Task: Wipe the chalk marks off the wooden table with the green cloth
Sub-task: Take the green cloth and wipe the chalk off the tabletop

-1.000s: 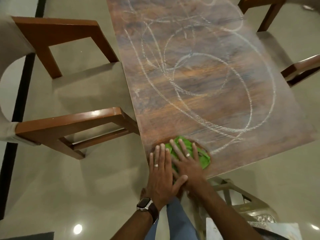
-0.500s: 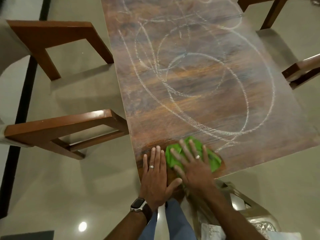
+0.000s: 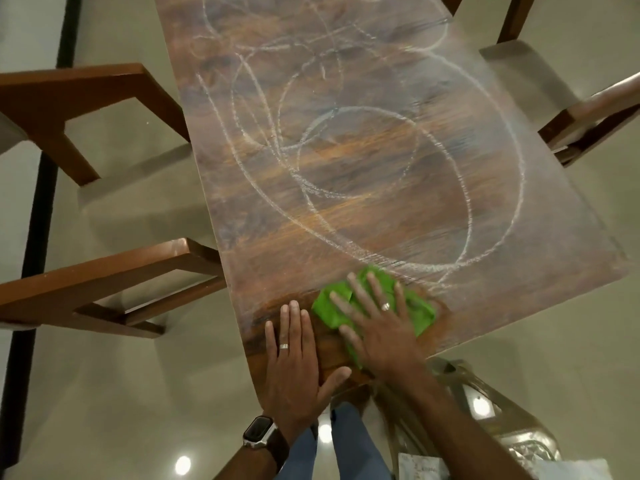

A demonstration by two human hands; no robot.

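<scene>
Green cloth [image 3: 414, 315], crumpled and folded, lies on the near end of the wooden table [image 3: 346, 174], pinned flat under the right hand [image 3: 377, 327], whose fingers are spread and nearly straight across it rather than curled round it; a ring shows on one finger, and the hand is blurred. Cloth edges stick out past the fingertips and on the thumb and little-finger sides. Just to the thumb side of that hand, the left hand [image 3: 294, 355] lies palm-down on bare wood at the table's near edge, fingers straight and together, thumb angled out toward the cloth, holding nothing; it wears a ring, with a smartwatch [image 3: 259, 432] on the wrist. Beyond the right fingertips, chalk marks [image 3: 460, 216] loop in large overlapping ovals over most of the tabletop, the nearest line running close to the cloth's far edge. The wood right around both hands looks darker and free of chalk. Wooden chairs [image 3: 104, 282] stand beside the table's left side, another chair [image 3: 588, 123] on the right, all on a pale glossy floor [image 3: 121, 393].
</scene>
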